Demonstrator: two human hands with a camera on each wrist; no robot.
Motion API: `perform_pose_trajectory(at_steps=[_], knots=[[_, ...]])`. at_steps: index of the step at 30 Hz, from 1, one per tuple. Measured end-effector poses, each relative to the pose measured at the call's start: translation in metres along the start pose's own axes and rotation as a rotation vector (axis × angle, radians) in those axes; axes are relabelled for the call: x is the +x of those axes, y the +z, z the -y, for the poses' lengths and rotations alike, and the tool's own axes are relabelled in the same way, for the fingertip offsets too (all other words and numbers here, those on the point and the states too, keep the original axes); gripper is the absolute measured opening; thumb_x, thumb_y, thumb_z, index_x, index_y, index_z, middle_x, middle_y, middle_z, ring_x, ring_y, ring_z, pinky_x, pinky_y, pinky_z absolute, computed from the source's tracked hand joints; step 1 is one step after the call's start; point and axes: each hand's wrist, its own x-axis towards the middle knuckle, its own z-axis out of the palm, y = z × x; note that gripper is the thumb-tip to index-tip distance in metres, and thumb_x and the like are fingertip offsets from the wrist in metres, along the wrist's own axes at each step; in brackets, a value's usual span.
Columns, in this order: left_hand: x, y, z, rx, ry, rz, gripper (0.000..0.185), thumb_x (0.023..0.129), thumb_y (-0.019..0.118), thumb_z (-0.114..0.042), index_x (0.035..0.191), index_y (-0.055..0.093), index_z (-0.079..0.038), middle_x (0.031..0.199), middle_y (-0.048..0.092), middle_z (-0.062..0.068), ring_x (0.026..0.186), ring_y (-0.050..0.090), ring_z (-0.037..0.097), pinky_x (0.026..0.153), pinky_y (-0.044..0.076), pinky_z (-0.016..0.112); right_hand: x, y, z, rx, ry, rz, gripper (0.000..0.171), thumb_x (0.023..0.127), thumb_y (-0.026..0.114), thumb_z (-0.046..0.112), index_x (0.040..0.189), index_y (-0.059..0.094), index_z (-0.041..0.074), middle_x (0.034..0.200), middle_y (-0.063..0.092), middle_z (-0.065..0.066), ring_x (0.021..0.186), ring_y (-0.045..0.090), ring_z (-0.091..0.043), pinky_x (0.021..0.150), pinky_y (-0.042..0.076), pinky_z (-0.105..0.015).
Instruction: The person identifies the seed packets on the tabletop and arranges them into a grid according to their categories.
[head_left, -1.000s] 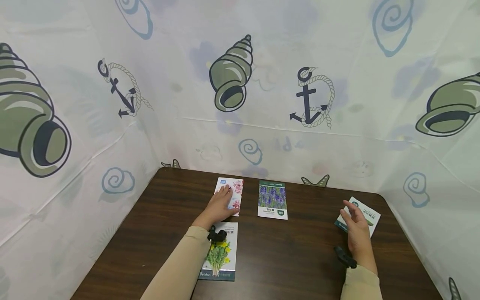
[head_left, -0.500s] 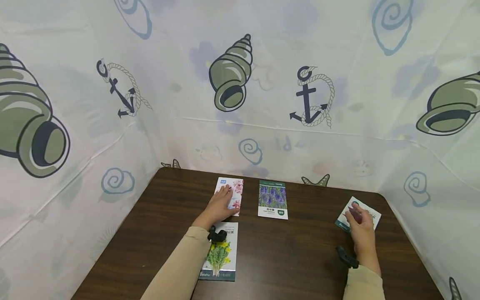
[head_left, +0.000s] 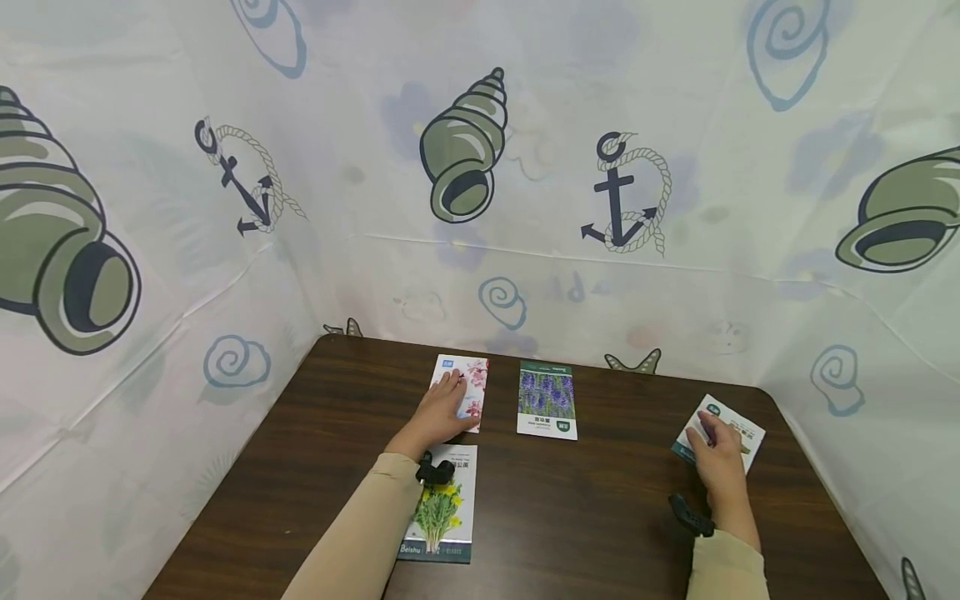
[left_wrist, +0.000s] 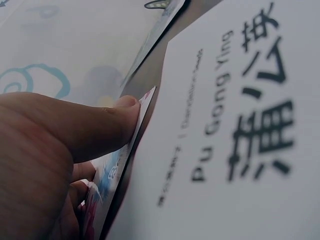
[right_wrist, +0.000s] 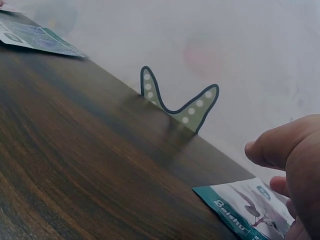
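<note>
Keep left hand [head_left: 442,412] flat on pink packet [head_left: 471,390]; pinch right hand [head_left: 718,454] lightly on white packet [head_left: 738,433], lifting clear of worktop [head_left: 585,500].

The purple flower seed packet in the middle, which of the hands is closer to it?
Left. The left hand rests on the pink flower packet just beside the purple flower packet; the right hand is farther off, on the packet by the table's right edge.

I read "Beishu" at the bottom of the yellow-flower packet [head_left: 442,507]. In the left wrist view its white face [left_wrist: 240,130] shows "Pu Gong Ying" beside large Chinese characters. In the right wrist view, lower right, the teal-edged packet [right_wrist: 250,210] reads "Beishu".
</note>
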Motion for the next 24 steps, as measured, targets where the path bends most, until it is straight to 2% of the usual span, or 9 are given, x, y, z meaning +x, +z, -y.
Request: perform_pose_trajectory(at_steps=[3,5,10,14,24], knots=[[0.0016,0.0012,0.0021,-0.011,-0.002,0.000,0.089,0.105,0.073,-0.039,0.170,0.029,0.004,0.182,0.014,0.023,0.171,0.010,0.042,0.139,0.011,0.061,0.0012,0.0011,-0.0011,-0.011,-0.013,0.008,0.058,0.113,0.056,0.021,0.165,0.041,-0.002,0.174,0.022,-0.033,0.171,-0.006,-0.045,0.138,0.006,-0.062],[0.0036,0.0033,0.0051,-0.022,0.000,-0.003,0.090,0.104,0.073,-0.038,0.170,0.029,0.004,0.182,0.013,0.024,0.171,0.009,0.043,0.139,0.009,0.061,0.0022,0.0018,-0.0013,-0.027,-0.021,0.020,0.058,0.113,0.057,0.020,0.164,0.041,-0.002,0.174,0.021,-0.033,0.171,-0.001,-0.047,0.138,0.008,-0.062],[0.0044,0.0044,0.0069,-0.030,-0.005,0.004,0.091,0.103,0.074,-0.038,0.170,0.028,0.004,0.182,0.012,0.024,0.171,0.008,0.043,0.139,0.008,0.061,0.0021,0.0023,0.0015,-0.075,-0.003,0.120,0.061,0.114,0.055,0.021,0.168,0.036,0.001,0.176,0.018,-0.031,0.167,0.016,-0.051,0.136,0.015,-0.066],[0.0013,0.0029,0.0044,-0.020,-0.003,0.001,0.090,0.104,0.073,-0.038,0.169,0.029,0.005,0.182,0.014,0.025,0.170,0.011,0.045,0.138,0.011,0.062,0.0009,0.0016,0.0023,-0.086,-0.007,0.185,0.060,0.113,0.054,0.013,0.168,0.035,0.000,0.177,0.018,-0.032,0.166,0.018,-0.052,0.135,0.016,-0.067],[0.0052,0.0064,0.0091,-0.052,0.002,0.004,0.092,0.103,0.072,-0.040,0.171,0.026,0.002,0.183,0.010,0.022,0.172,0.005,0.042,0.139,0.005,0.060,0.0002,0.0023,0.0027,-0.150,-0.049,0.189,0.058,0.107,0.052,-0.003,0.164,0.042,-0.001,0.172,0.026,-0.034,0.163,0.024,-0.054,0.133,0.020,-0.068]])
